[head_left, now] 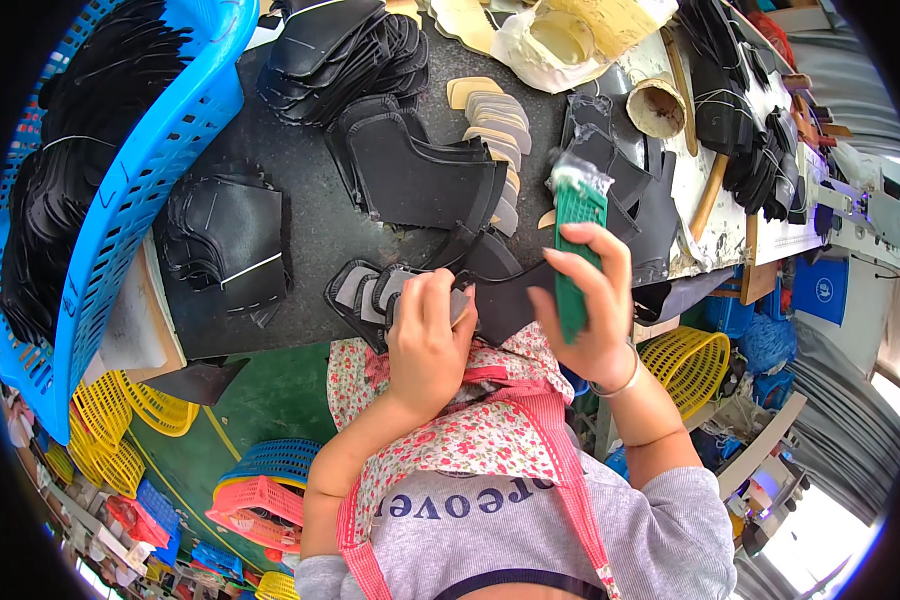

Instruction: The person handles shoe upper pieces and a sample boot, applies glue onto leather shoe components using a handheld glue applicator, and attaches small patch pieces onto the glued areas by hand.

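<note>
My left hand [425,340] is at the table's near edge, fingers bent and closed on a small grey piece with a tan edge [461,305]. Under and beside it lie black shoe-upper pieces [510,303], some with grey patches [352,290]. In my right hand [598,290] is a green plastic brush [581,208], held upright over the table, its far end caked with whitish glue. Beyond my hands are a pile of stitched black uppers [420,185] and a fanned row of tan and grey pieces [500,130].
A blue basket [160,170] full of black pieces stands at the left. Tied black bundles [232,235] and a black stack [345,50] rest on the table. Farther right are a glue container [565,40], a crusted cup [657,107] and a wooden handle [711,195].
</note>
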### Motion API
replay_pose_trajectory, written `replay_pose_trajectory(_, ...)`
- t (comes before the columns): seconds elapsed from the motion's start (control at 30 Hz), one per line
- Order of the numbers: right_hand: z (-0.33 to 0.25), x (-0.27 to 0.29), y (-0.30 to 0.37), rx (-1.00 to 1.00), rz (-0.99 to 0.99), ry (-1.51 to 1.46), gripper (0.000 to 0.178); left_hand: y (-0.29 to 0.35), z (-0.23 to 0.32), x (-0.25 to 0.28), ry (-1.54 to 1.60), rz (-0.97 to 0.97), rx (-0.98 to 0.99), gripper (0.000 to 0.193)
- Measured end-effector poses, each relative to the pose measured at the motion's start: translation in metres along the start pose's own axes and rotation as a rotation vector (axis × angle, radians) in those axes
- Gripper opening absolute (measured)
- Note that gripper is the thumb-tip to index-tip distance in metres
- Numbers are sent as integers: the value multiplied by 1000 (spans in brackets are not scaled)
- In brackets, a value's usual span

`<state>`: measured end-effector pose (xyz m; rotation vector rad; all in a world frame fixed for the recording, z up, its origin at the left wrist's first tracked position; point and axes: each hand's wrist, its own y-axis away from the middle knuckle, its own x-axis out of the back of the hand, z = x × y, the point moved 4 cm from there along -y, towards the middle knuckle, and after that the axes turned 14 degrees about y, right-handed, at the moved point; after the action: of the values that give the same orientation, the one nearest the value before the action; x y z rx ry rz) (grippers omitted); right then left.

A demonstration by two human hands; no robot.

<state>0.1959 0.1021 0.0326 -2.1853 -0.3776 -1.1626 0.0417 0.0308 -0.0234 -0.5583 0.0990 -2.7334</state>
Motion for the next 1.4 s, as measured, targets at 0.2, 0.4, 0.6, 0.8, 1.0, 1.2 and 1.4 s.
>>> replay_pose_trajectory(0.2, -8, 8, 22, 192, -59, -120, 47, 2, -2, -1, -11, -48, -24, 24)
replay_pose_trajectory(0.4, -28, -12, 12, 366, -229, 118, 35, 7, -9, 1, 41, -102, -72, 22)
replay_pose_trajectory(0.6, -22, -5, 8, 346, -172, 46, 35, 11, -5, -2, -18, -88, -191, 16)
replay_pose_trajectory(0.8, -23, -4, 1, 277, -158, -55, 37, 9, -4, -1, 29, -56, -127, 43)
replay_pose_trajectory(1.0, -22, -9, 0, 270, -222, -142, 35, 8, -12, -1, 27, -310, 60, 58)
replay_pose_trajectory(1.2, -16, -9, 2, 255, -143, -99, 37, 17, -15, 6, -13, -130, -105, 46)
replay_pose_trajectory(1.4, -17, -18, -2, 278, -154, -95, 39, 16, -15, 4, -53, -154, -99, 43)
